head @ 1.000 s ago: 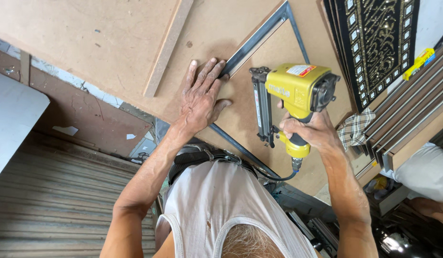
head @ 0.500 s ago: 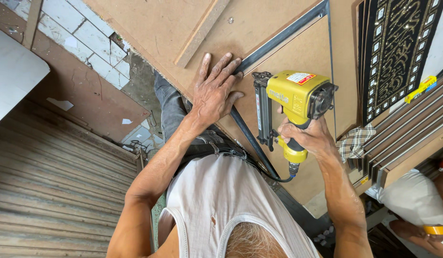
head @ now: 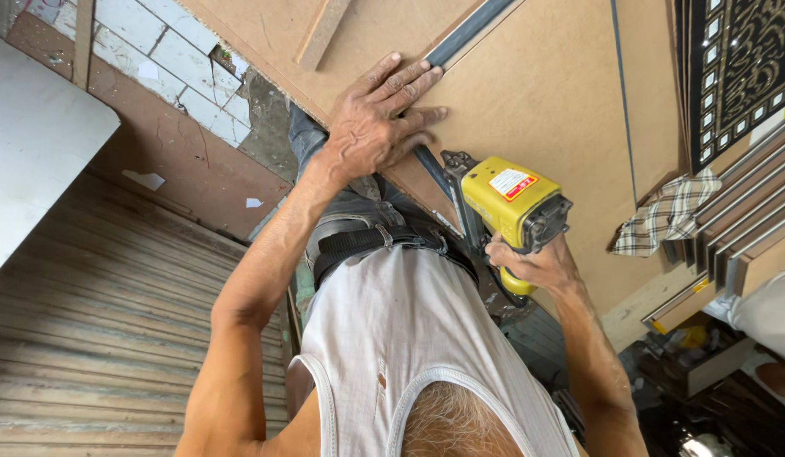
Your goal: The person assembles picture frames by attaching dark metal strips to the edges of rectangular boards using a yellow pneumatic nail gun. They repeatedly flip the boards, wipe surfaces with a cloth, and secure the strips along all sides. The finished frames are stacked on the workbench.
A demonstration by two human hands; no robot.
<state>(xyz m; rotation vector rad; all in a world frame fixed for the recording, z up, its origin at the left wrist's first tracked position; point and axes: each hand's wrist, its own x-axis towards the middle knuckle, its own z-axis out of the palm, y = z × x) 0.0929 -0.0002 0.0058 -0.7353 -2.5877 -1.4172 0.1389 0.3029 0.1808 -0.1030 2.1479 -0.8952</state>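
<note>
The left hand (head: 378,120) lay flat and spread, fingers wide, pressing on a large tan fibreboard sheet (head: 545,93), with its fingertips touching a thin dark metal frame strip (head: 470,31) that ran across the board. The right hand (head: 532,264) was wrapped tight around the grip of a yellow pneumatic nail gun with a black magazine (head: 504,203). The gun sat just beside the left hand, its black nose set against the dark strip at the board's near edge.

A short pale wooden batten (head: 322,32) lay on the board, near the left hand's far side. Well apart from the gun, at the board's other edge, a checked cloth (head: 663,222) was draped, next to a black ornamental panel with gold scrollwork (head: 743,59) and a stack of dark framed mouldings (head: 739,237). Away from the board, beyond the left arm, were a white-tiled floor (head: 168,59) and a ribbed metal shutter (head: 105,330).
</note>
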